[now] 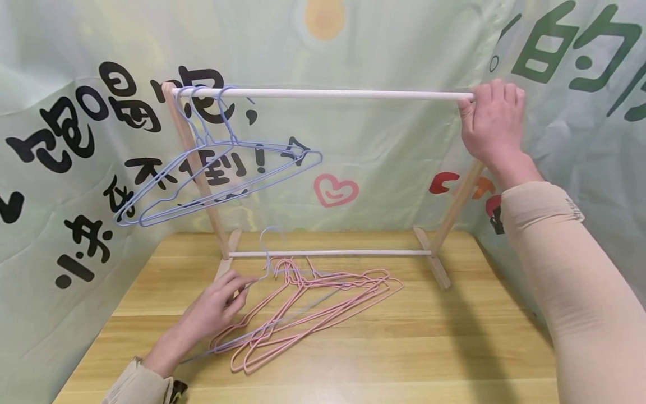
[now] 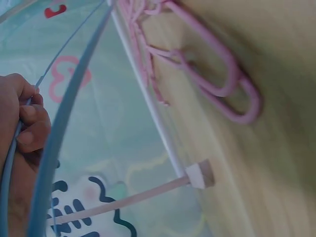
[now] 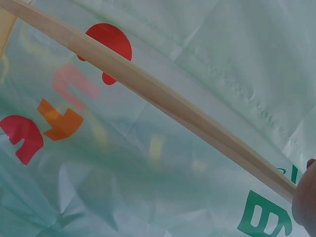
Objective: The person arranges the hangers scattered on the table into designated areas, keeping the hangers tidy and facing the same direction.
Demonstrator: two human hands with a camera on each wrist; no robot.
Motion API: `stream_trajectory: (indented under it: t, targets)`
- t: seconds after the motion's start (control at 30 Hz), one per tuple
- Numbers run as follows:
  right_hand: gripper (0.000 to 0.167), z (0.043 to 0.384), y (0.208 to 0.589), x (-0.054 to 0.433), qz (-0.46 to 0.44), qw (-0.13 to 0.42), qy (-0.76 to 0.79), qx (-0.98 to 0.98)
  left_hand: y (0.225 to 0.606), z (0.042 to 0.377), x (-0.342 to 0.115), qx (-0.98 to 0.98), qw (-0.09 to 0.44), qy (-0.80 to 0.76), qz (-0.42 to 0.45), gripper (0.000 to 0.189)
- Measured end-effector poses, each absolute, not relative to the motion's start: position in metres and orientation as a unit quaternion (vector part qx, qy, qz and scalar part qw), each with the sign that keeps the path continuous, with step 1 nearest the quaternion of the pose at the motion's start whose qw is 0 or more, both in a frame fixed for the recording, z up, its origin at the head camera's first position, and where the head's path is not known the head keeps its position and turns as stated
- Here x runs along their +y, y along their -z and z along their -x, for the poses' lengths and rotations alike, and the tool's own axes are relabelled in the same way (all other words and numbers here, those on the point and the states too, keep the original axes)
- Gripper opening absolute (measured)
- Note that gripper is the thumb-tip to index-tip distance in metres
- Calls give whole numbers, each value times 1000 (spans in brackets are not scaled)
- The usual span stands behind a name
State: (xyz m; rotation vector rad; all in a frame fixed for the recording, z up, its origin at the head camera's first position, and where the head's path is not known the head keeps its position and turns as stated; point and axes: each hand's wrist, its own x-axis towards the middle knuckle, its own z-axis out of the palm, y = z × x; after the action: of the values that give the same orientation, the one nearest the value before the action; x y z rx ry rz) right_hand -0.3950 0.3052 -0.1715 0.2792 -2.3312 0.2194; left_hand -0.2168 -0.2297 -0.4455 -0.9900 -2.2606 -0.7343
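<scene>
My left hand pinches a blue clothes hanger by its shoulder, just above the table. In the left wrist view the blue hanger crosses close to the camera, with the fingers round its wire. Several pink hangers lie in an overlapping pile on the table, under and beside the held one. My right hand grips the top right corner of a wooden rack, where the white rod meets the right post. Several blue hangers hang at the rod's left end.
The rack's lower white rod runs between two wooden feet on the wooden table. A printed cloth with lettering and a red heart stands behind and at both sides. The left post rises behind the hung hangers.
</scene>
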Motion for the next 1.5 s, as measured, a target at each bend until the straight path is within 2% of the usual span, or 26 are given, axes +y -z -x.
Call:
stream_trajectory:
  t: [0.37, 0.7, 0.93, 1.1, 1.27, 1.5]
  targets:
    - [54, 395, 171, 303, -112, 382, -83, -913, 413, 224, -223, -813, 317, 288, 394, 35]
    - [53, 395, 173, 306, -110, 384, -83, -913, 350, 242, -224, -786, 393, 259, 401, 37]
    - [53, 395, 173, 306, -113, 389, -84, -911, 307, 259, -223, -756, 457, 242, 401, 32]
    - [54, 394, 173, 305, -116, 391, -86, -909, 273, 265, -222, -755, 467, 227, 401, 31]
    - [54, 393, 173, 305, -114, 392, -86, -909, 244, 271, -225, -775, 452, 198, 395, 31]
    - [52, 394, 173, 305, -112, 389, -84, -911, 227, 285, -228, -781, 455, 193, 382, 34]
